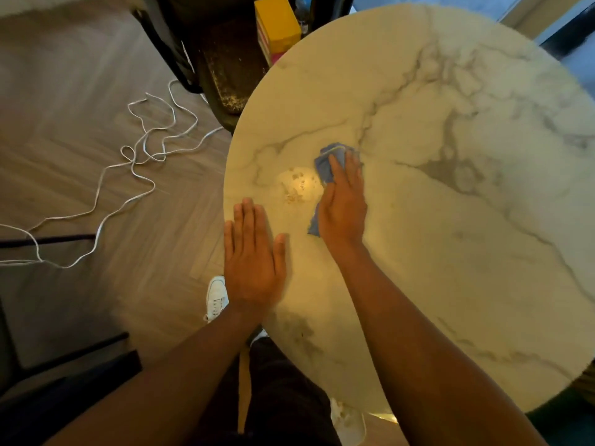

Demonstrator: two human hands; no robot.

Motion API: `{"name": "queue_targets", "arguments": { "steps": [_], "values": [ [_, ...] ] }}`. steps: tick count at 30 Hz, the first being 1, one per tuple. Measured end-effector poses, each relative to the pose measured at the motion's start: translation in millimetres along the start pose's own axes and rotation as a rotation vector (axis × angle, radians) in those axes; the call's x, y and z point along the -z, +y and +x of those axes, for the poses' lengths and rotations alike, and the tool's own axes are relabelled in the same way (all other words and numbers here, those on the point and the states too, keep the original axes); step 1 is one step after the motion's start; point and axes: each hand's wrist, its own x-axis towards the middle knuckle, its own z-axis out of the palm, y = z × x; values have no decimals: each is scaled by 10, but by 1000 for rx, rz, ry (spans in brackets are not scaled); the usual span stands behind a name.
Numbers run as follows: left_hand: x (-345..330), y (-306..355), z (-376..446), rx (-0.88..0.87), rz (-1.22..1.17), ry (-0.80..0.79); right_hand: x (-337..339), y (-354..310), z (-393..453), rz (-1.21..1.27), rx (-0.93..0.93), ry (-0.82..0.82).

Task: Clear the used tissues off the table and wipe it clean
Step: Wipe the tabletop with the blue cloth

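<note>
**Blue cloth pressed to the marble table**

While the left hand [252, 259] lies flat at the near edge of the round marble table [450, 252], its fingers straight and held together with the thumb set slightly apart, it holds nothing. Below that hand a white shoe [216, 297] shows on the wooden floor [80, 91]. Just beyond and to the right, the right hand [343, 207] presses down on a blue cloth [325, 165], fingers straight and close together on top of it; the cloth sticks out past the fingertips and along the hand's left side. Just left of the cloth, a patchy smear [297, 185] marks the tabletop, between the two hands. No tissues can be seen on the table. Farther left, a white cable [141, 162] loops across the floor. At the far edge of the table stands a yellow box [277, 24], beside a dark chair [225, 75].
</note>
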Motion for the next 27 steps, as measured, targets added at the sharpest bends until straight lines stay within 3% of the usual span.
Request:
{"name": "queue_targets", "arguments": {
  "steps": [4,6,8,11,13,15,27],
  "values": [
    [-5,-24,18,-12,29,9,242,-54,56,215,124,-280],
    [0,-17,12,-11,25,8,472,-23,-22,271,-38,-233],
    [10,-8,11,-10,20,-5,706,122,-227,214,-117,-69],
    [26,-2,6,-12,21,-20,854,449,-621,40,-190,161],
    [26,1,5,-12,20,-22,730,567,-686,-112,-261,213],
    [24,3,4,-15,16,-12,576,522,-588,-152,-282,204],
    [-2,-14,19,-19,-16,9,116,-31,-51,-69,4,-46]
  ]
}}
